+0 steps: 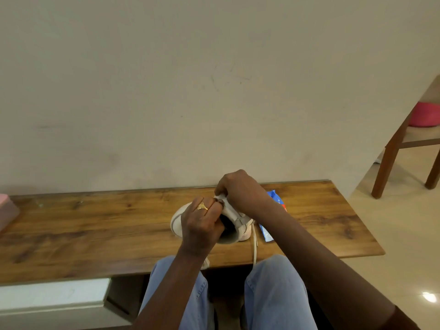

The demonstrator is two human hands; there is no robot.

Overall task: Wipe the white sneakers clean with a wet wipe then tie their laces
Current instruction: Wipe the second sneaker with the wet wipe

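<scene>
2 hands on 1 white sneaker (235, 216) at the middle of the wooden counter (95, 222).

The sneaker lies on its side on the counter with its dark opening facing the person. The left hand (202, 222), wearing a gold ring, grips the shoe at its collar with curled fingers (212, 204). The right hand (240, 189) reaches over from above, its fingers pinching a pale flap (221, 197) at the shoe's top edge; whether that is the tongue or a wipe I cannot tell. 1 loose lace (255, 244) trails from the sneaker over the counter's near edge, between the knees in blue jeans (273, 294). A blue wipe pack (273, 197) lies just behind the right forearm. A pink box (7, 210) sits at the counter's far left, and a wooden chair (390, 158) stands at right.
</scene>
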